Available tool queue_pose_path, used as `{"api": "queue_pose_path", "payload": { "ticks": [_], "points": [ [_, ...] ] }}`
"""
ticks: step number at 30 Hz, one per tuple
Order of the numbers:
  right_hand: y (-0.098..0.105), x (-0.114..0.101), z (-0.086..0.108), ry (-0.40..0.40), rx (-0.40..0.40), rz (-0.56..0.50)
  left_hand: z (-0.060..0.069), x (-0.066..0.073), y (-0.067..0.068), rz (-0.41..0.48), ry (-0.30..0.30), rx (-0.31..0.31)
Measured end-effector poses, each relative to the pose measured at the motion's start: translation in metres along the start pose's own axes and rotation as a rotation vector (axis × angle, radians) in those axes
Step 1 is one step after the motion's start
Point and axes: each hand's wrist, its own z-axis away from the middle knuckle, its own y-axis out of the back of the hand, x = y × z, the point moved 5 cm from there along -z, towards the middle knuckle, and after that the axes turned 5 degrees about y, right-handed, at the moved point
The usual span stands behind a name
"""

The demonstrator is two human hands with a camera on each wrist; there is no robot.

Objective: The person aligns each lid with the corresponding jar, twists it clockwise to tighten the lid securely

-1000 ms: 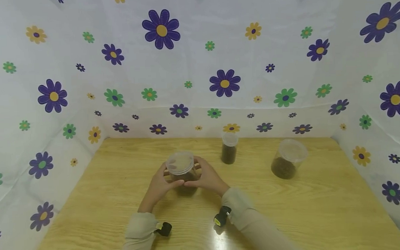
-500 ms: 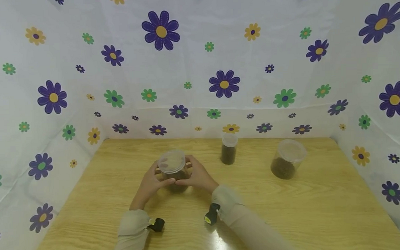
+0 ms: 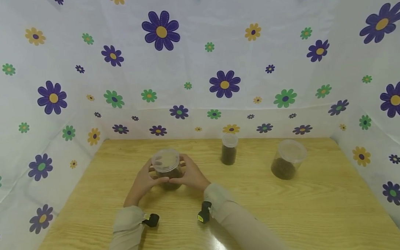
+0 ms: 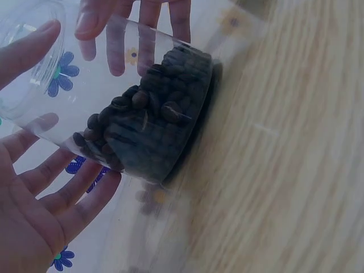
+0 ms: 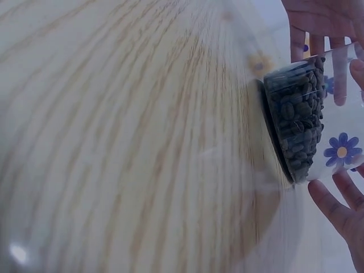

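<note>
A clear, lidded jar [image 3: 166, 163] of dark coffee beans [image 4: 153, 108] stands between my two hands, left of the table's middle. My left hand [image 3: 144, 183] grips its left side, thumb across the front. From the right, my right hand [image 3: 192, 176] holds it the same way, and the thumbs nearly meet. In the left wrist view the beans lie sloped against the jar's base, with a dark shadow along it. Whether the base touches the table cannot be told. The right wrist view shows beans [image 5: 296, 114] low in the jar and fingers on both sides.
A narrow lidded jar [image 3: 229, 154] with dark contents stands at the back, right of my hands. Farther right is a wide lidded jar [image 3: 285, 167], part filled with something dark. A white flowered cloth [image 3: 191, 62] encloses the back and sides of the wooden table [image 3: 289, 210].
Both hands have carried the jar of beans leftward and slightly toward the back. Their grip looks the same. The other two jars have stayed in place.
</note>
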Motion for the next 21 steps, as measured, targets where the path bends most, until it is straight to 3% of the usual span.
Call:
{"api": "queue_pose_path", "payload": {
  "ticks": [6, 21],
  "points": [
    [-0.003, 0.001, -0.006, 0.013, 0.005, -0.027, -0.005, -0.004, 0.004, 0.008, -0.01, 0.003],
    [-0.011, -0.001, -0.013, -0.007, 0.007, 0.049, -0.007, -0.007, 0.01, 0.033, -0.011, -0.01]
  ]
}}
